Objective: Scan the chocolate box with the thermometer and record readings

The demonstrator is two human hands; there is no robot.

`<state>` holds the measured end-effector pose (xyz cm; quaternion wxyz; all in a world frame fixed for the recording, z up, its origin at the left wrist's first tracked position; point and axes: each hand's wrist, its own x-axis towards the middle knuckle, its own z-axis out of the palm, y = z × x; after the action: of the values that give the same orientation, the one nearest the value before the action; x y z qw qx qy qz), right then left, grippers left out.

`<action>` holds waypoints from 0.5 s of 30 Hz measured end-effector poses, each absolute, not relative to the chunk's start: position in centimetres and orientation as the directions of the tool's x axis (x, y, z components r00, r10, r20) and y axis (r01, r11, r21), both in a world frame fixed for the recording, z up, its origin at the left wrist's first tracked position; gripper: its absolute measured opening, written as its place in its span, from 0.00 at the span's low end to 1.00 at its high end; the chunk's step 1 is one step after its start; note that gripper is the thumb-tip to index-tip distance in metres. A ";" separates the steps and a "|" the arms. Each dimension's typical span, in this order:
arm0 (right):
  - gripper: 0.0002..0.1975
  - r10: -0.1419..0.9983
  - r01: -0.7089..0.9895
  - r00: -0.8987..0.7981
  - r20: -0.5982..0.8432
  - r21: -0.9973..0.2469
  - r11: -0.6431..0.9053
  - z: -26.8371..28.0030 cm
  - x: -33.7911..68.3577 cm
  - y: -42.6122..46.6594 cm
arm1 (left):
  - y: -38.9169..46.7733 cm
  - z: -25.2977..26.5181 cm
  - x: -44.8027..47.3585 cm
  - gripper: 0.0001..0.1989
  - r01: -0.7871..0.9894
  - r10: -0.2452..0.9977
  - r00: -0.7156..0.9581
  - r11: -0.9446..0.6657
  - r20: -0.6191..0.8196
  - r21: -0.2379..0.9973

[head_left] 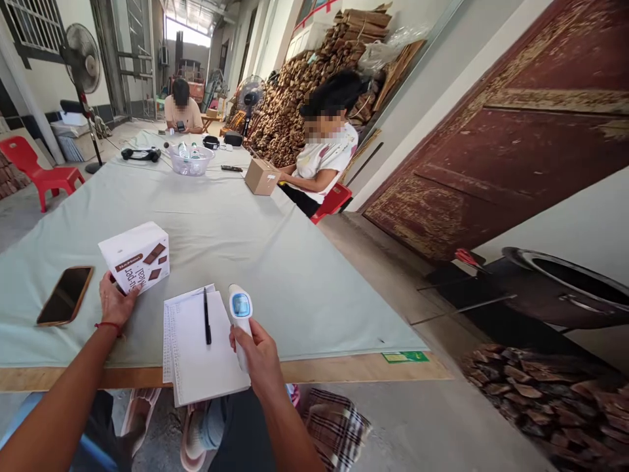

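My left hand (pixel 118 300) grips the near lower edge of a white box (pixel 142 252) printed with brown chocolate pieces; the box is tilted on the cloth. In my right hand (pixel 260 357) is a white infrared thermometer (pixel 240 311), its lit blue screen facing me and its head pointing away. Between my hands lies a stack of paper sheets (pixel 206 367), with handwriting showing along the left margin. A black pen (pixel 207 318) rests on the top sheet. To the left of the box, a smartphone (pixel 65 295) in an orange-brown case lies with its screen dark.
A pale green cloth (pixel 314 295) covers the long table. Farther back stand a clear plastic basin (pixel 191 162) with bottles and a cardboard box (pixel 262 177) by a seated person (pixel 324 157). Another person (pixel 183 111) sits at the far end. A large pot (pixel 565 295) stands right.
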<state>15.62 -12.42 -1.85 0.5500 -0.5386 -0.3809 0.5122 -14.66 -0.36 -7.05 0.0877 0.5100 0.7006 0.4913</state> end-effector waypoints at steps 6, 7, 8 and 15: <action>0.13 0.970 -0.139 0.209 -0.125 -0.985 -0.097 -2.1 16.2 -12.6 | 0.7 -8.1 -14.0 0.25 0.528 0.709 -0.590 -0.024 0.387 0.849; 0.14 0.970 -0.133 0.210 -0.125 -0.986 -0.098 -2.2 16.3 -12.6 | 0.5 -8.3 -14.1 0.22 0.507 0.705 -0.605 -0.016 0.369 0.862; 0.14 0.970 -0.118 0.211 -0.123 -0.988 -0.100 -2.4 16.5 -12.5 | 0.2 -8.5 -14.3 0.19 0.499 0.708 -0.612 0.002 0.351 0.866; 0.24 0.976 0.469 0.217 -0.001 -0.877 -0.106 -5.5 18.6 -9.2 | -3.7 -8.7 -13.8 0.09 0.662 0.923 -0.191 -0.129 0.333 0.738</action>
<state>18.62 -9.21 -5.48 0.3971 -0.6716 -0.5381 0.3191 -13.84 -3.66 -8.68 0.1524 0.6174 0.6421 0.4281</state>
